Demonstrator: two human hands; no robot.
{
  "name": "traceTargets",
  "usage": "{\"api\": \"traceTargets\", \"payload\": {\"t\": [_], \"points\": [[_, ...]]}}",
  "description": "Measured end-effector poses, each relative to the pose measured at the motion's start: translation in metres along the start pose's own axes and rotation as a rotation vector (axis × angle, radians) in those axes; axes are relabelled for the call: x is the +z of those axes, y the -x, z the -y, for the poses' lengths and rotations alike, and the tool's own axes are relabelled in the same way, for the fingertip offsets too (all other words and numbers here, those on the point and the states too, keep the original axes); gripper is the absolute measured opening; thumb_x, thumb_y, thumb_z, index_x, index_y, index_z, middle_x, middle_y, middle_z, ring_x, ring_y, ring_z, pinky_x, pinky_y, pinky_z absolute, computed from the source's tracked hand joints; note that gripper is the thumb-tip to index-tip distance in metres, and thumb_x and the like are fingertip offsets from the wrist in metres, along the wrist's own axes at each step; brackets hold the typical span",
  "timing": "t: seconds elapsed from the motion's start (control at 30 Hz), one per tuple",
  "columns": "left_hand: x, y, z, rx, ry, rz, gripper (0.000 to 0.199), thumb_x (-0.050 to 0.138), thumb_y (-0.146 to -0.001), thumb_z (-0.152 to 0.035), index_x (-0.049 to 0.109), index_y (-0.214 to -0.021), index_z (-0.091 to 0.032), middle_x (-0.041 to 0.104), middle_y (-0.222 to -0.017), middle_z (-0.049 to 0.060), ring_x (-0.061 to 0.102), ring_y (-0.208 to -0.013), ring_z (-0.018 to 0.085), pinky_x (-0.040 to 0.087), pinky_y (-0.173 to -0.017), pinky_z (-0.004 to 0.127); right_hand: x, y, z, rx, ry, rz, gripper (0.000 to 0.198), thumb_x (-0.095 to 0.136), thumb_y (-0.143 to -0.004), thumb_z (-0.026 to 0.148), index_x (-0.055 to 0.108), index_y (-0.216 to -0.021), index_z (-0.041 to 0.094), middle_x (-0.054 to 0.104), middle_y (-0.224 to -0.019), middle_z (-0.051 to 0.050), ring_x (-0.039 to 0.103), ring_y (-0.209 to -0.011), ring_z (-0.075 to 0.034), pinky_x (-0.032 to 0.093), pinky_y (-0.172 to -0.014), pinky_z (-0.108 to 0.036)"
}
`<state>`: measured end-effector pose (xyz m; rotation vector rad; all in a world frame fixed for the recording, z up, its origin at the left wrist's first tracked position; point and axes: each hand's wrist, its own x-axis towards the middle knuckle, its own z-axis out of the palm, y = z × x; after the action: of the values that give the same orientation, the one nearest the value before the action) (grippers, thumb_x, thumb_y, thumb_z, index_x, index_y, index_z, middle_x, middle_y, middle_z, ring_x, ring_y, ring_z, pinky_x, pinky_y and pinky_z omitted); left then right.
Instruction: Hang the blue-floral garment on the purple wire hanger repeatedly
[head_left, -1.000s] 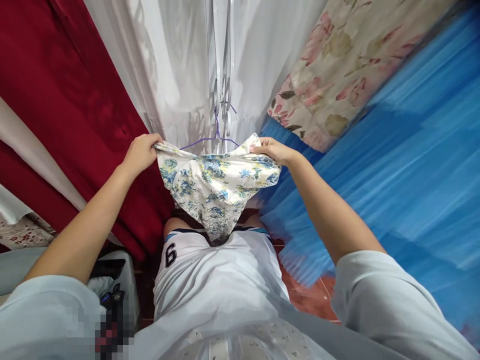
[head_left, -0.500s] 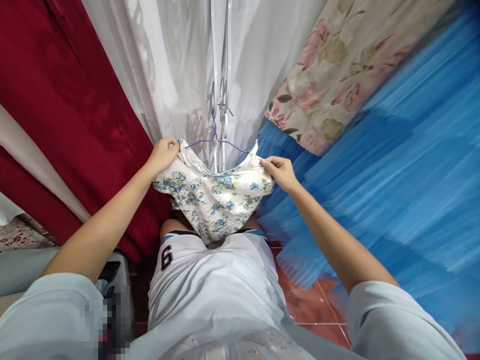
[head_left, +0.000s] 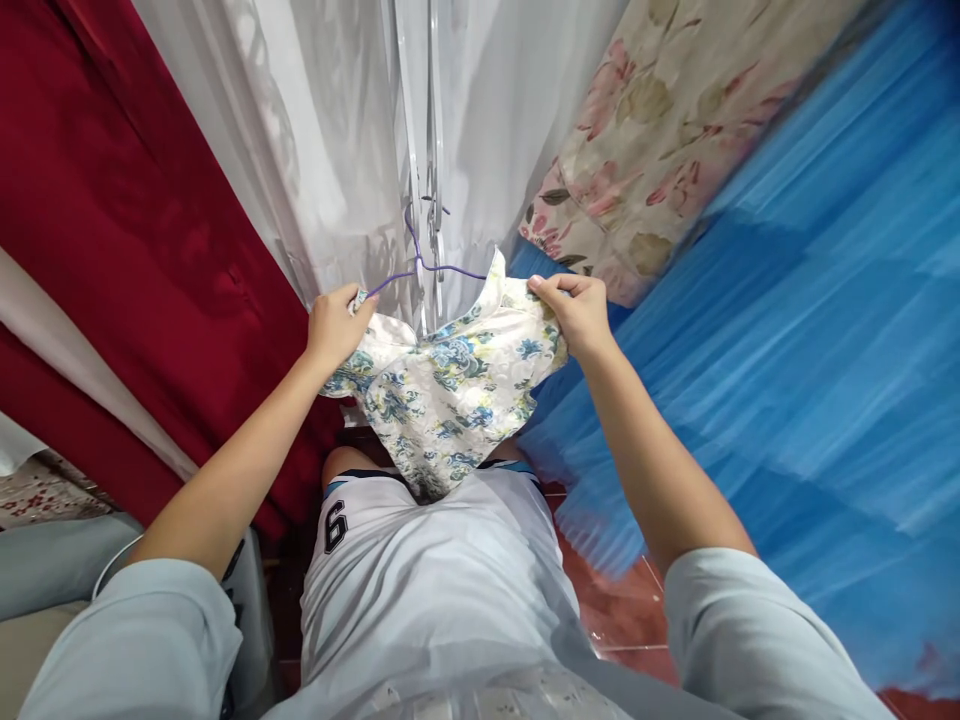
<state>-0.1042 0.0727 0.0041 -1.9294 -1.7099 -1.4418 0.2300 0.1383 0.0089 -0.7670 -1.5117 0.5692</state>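
A white blouse [head_left: 457,400] with blue and yellow flowers hangs in front of my legs on a thin purple hanger [head_left: 454,268]. My left hand [head_left: 337,325] pinches the blouse at its left shoulder, fingers closed on the cloth. At the other shoulder, my right hand [head_left: 581,308] grips the fabric between thumb and fingers. The neckline sags between the two hands, with the hanger's arms showing above it. The hanger's hook is beside the white hanging strips [head_left: 424,120]; I cannot tell what holds it up.
Dark red cloth [head_left: 195,230] hangs on the left, white curtains [head_left: 322,130] ahead. To the right hang a pink-flowered cloth [head_left: 630,150] and blue tulle [head_left: 787,350]. A grey case-like thing [head_left: 251,620] stands at lower left on the red tiled floor [head_left: 622,610].
My right hand has risen and moved slightly right, lifting that shoulder of the blouse. My left hand has shifted a little right and turned. The hanger now tilts.
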Motion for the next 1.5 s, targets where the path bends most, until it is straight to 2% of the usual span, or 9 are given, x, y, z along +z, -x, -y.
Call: {"api": "traceTargets", "payload": {"t": [0.1,0.17,0.4,0.53,0.67,0.8,1.0,1.23,1.5], "points": [[0.000,0.002,-0.017,0.008,0.068,0.038,0.018,0.058,-0.084,-0.034,0.064,-0.080,-0.017,0.056,-0.068,0.000,0.048,-0.065,0.015,0.032,-0.060,0.025,-0.010,-0.009,0.001,0.018,-0.041,-0.005,0.039,0.080,-0.068,0.050,0.064,-0.057,0.016,0.047,-0.047,0.003,0.037,-0.043,-0.007,0.025,-0.041,-0.023],[-0.006,0.004,-0.026,0.001,0.087,0.049,0.018,0.058,-0.085,-0.034,0.065,-0.085,-0.017,0.057,-0.070,0.000,0.049,-0.066,0.014,0.034,-0.060,0.024,-0.014,-0.017,0.007,0.027,-0.044,0.006,0.037,0.081,-0.066,0.049,0.065,-0.059,0.016,0.047,-0.046,0.003,0.036,-0.043,-0.008,0.023,-0.041,-0.024],[-0.036,-0.003,-0.034,0.047,0.012,0.029,0.024,0.057,-0.087,-0.039,0.068,-0.088,-0.018,0.049,-0.064,-0.002,0.043,-0.061,0.013,0.030,-0.057,0.024,-0.010,-0.032,0.027,0.056,-0.098,0.091,0.041,0.083,-0.064,0.049,0.060,-0.053,0.017,0.046,-0.046,0.003,0.036,-0.042,-0.007,0.022,-0.041,-0.024],[-0.041,-0.004,-0.041,0.040,-0.068,0.034,0.027,0.054,-0.088,-0.041,0.070,-0.091,-0.019,0.052,-0.062,-0.001,0.045,-0.059,0.014,0.030,-0.057,0.024,-0.009,-0.030,0.018,0.136,-0.153,0.134,0.045,0.084,-0.062,0.051,0.057,-0.051,0.017,0.045,-0.045,0.004,0.034,-0.041,-0.007,0.021,-0.041,-0.024],[-0.042,-0.003,-0.052,0.038,-0.166,0.037,0.029,0.054,-0.089,-0.044,0.072,-0.097,-0.022,0.057,-0.064,0.000,0.049,-0.059,0.016,0.028,-0.057,0.025,-0.010,-0.027,0.005,0.248,-0.222,0.106,0.043,0.084,-0.059,0.053,0.060,-0.055,0.017,0.049,-0.046,0.003,0.036,-0.040,-0.007,0.023,-0.040,-0.023],[-0.045,-0.005,-0.054,0.013,-0.212,0.046,0.028,0.054,-0.089,-0.043,0.072,-0.099,-0.025,0.061,-0.068,0.001,0.052,-0.061,0.018,0.029,-0.059,0.026,-0.009,-0.033,0.007,0.179,-0.220,0.081,0.041,0.084,-0.061,0.051,0.062,-0.056,0.016,0.048,-0.046,0.003,0.037,-0.041,-0.007,0.023,-0.041,-0.023],[-0.038,-0.003,-0.055,0.006,-0.173,0.111,0.029,0.050,-0.091,-0.040,0.072,-0.100,-0.023,0.065,-0.071,0.002,0.056,-0.065,0.019,0.033,-0.062,0.026,-0.016,-0.047,0.009,0.187,-0.153,0.112,0.041,0.083,-0.065,0.048,0.058,-0.054,0.017,0.048,-0.046,0.003,0.037,-0.040,-0.007,0.022,-0.041,-0.024],[-0.030,-0.005,-0.053,-0.019,-0.133,0.150,0.033,0.049,-0.092,-0.043,0.074,-0.099,-0.023,0.069,-0.075,0.003,0.060,-0.069,0.020,0.036,-0.062,0.026,-0.009,-0.054,-0.020,0.304,-0.259,0.186,0.041,0.084,-0.061,0.050,0.060,-0.056,0.018,0.051,-0.045,0.003,0.038,-0.038,-0.008,0.023,-0.040,-0.025],[-0.015,0.006,-0.033,-0.049,-0.128,0.203,0.035,0.049,-0.092,-0.044,0.073,-0.109,-0.025,0.074,-0.103,0.006,0.066,-0.097,0.026,0.043,-0.076,0.029,0.010,-0.025,-0.054,0.415,-0.351,0.155,0.046,0.085,-0.055,0.055,0.059,-0.057,0.018,0.052,-0.047,0.004,0.040,-0.040,-0.008,0.028,-0.041,-0.023]]}}
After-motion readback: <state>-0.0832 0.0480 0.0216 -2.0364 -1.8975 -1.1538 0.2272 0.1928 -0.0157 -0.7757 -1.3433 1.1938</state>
